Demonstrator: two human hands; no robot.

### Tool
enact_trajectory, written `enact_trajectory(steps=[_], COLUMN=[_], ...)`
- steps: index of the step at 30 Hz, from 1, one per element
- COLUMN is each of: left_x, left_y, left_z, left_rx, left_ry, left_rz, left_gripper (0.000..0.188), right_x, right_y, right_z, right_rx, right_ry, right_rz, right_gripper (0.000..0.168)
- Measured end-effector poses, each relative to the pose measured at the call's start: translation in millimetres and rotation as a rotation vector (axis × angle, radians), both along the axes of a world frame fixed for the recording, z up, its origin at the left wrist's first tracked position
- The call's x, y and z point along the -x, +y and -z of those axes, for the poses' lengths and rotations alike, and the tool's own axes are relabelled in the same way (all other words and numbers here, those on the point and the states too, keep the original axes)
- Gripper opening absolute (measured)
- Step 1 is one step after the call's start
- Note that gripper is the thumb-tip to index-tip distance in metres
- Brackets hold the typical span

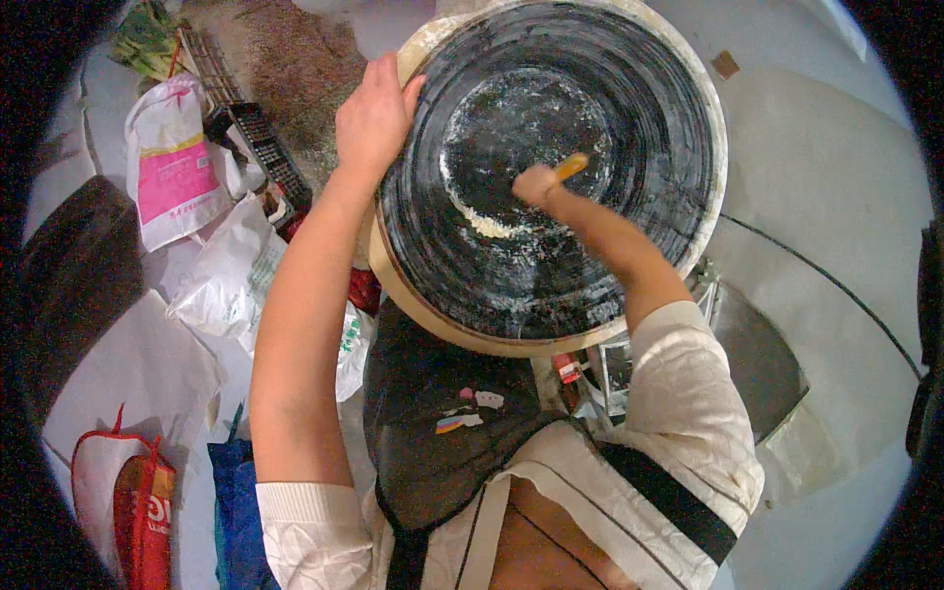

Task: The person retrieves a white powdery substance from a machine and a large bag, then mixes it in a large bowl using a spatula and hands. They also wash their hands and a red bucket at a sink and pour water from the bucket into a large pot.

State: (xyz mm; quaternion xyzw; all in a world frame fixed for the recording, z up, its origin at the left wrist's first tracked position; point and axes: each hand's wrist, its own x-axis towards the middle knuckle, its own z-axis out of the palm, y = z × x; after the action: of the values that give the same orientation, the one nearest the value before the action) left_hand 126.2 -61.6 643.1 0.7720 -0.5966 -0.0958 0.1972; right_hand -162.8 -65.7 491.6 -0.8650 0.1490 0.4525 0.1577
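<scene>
A large round vessel [656,140], dark inside with a pale rim, stands before me, its mouth facing up at me. Whitish powder smears its wall and rings its floor. Pale crumbs [488,226] lie along the near left of that ring. My left hand [377,122] grips the rim at the upper left, thumb on the inner side. Deep inside, my right hand [536,184] is closed around a yellowish-brown handle [572,167], which sticks out toward the upper right. The hand hides the tool's other end, and some motion blur shows there.
To the left are a white sack with a pink panel [177,181], a black plastic crate [269,158], leafy greens [144,44] and a white plastic bag [232,276]. A red bag [151,516] and a blue bag [240,509] stand lower left. A black cord [826,273] runs along the right.
</scene>
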Motion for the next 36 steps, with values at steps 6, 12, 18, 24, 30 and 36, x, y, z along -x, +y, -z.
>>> enact_trajectory(steps=[6,12,18,24,30,36], left_x=[-2.7,1.4,0.1,3.4,2.8,1.2], left_y=[-2.0,-2.4,-5.2,-9.7,-3.9,-3.4], left_z=[1.4,-2.1,1.4,1.4,0.7,2.2], left_rx=[-0.006,-0.024,-0.013,0.012,-0.013,-0.004], left_ry=[0.009,-0.005,-0.021,-0.023,-0.029,-0.032], left_rz=[-0.004,-0.006,0.001,0.021,0.017,0.009], left_gripper=[0.04,0.039,0.04,0.04,0.041,0.042], right_x=[12.1,39.4,43.2,76.3,37.5,98.3], right_y=[20.1,44.7,-4.9,82.8,18.9,-9.1], right_z=[17.3,20.4,30.3,82.0,-38.0,-101.7], right_rx=[-0.036,-0.067,-0.001,-0.065,0.021,-0.209], right_ry=[-0.047,-0.027,-0.054,0.051,0.152,0.321], right_rz=[-0.219,-0.238,-0.207,-0.314,0.553,0.887], right_gripper=[0.014,0.015,0.014,0.013,0.031,0.036])
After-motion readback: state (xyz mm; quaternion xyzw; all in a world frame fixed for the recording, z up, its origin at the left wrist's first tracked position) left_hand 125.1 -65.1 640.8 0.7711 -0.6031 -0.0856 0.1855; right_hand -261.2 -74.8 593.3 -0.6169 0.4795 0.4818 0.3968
